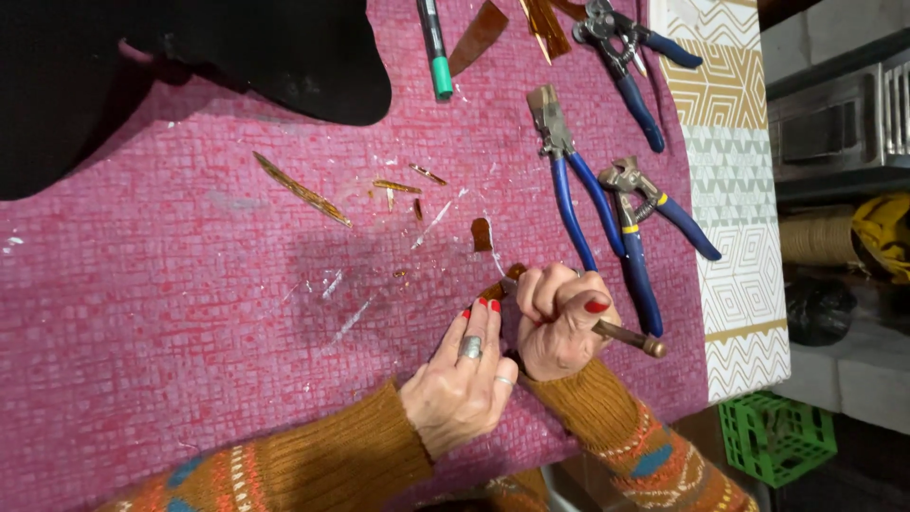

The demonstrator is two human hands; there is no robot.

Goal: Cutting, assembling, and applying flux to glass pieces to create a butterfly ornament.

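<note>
My right hand [561, 320] grips a pencil-like cutting tool with a brass-coloured handle [630, 337], its tip down on a small piece of amber glass [503, 283] on the pink mat [190, 303]. My left hand [464, 374] lies flat beside it, two fingertips pressing on the amber piece. The tool's tip is hidden by my fingers.
Amber glass slivers [301, 190] and a small chip [482, 233] lie scattered above my hands. Blue-handled pliers [578, 190], a second pair [645, 228] and a third [626, 57] lie at the right. A green-capped marker [434, 47] and a black cloth [190, 66] are at the top.
</note>
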